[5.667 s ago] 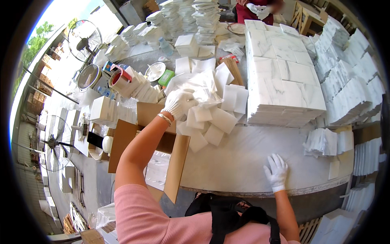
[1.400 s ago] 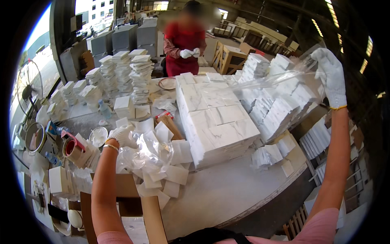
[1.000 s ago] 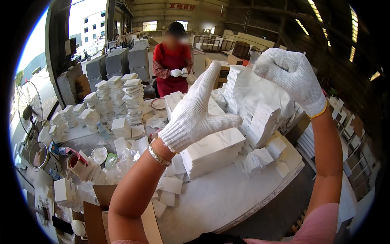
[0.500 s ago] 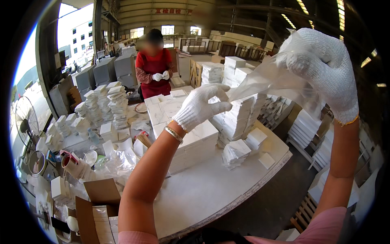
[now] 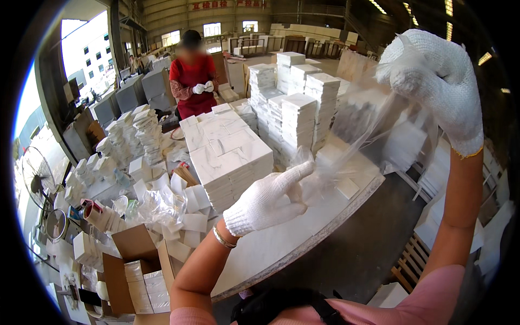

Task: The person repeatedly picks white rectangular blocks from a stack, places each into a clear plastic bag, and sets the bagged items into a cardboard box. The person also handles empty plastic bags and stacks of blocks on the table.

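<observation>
A thin clear plastic bag [image 5: 360, 132] is stretched slantwise between my two gloved hands, above the right part of the table. My right hand [image 5: 433, 86], in a white knit glove, is raised high and closed round the bag's bunched upper end. Lower and further left, my left hand [image 5: 273, 199], gloved too, has its fingers curled at the bag's lower end, where crumpled film hides part of the fingertips. Just beyond it stands a block of stacked white marble-look tiles [image 5: 227, 154]. Taller tile stacks [image 5: 298, 116] rise behind the bag.
An open cardboard box [image 5: 122, 276] holding wrapped tile packs sits at lower left. Crumpled plastic film [image 5: 162, 208] lies among loose tiles. A co-worker in red [image 5: 194, 76] stands across the table. The table's edge [image 5: 303, 262] curves along the near right; a wooden pallet [image 5: 411, 260] lies beyond.
My left hand has moved down and slightly right, and the bag is now drawn out longer. My right hand stays raised. The view has shifted, showing more of the box.
</observation>
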Tool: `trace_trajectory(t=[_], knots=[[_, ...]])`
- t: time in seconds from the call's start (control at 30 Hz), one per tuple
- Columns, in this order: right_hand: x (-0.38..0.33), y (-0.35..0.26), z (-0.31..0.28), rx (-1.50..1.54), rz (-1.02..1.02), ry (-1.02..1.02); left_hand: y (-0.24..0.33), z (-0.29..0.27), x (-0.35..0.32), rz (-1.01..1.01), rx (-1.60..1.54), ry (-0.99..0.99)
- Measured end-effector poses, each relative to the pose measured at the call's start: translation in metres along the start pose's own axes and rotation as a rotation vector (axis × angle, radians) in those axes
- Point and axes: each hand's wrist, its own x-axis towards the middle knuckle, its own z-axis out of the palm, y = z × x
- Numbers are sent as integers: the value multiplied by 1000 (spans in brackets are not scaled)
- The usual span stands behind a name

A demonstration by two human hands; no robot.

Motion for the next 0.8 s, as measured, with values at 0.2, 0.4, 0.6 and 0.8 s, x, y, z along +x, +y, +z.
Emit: trace_trajectory(t=[0.2, 0.4, 0.6, 0.8], knots=[[-22, 12, 39, 154, -25, -211, -16, 31, -60, 53, -105, -284], [-38, 19, 122, 326, -90, -406, -27, 92, -153, -507, -627, -119], [-47, 30, 170, 464, -45, -551, -49, 127, -177, -293, -352, 37], [-59, 21, 202, 399, -96, -543, -89, 147, -203, -435, -263, -80]])
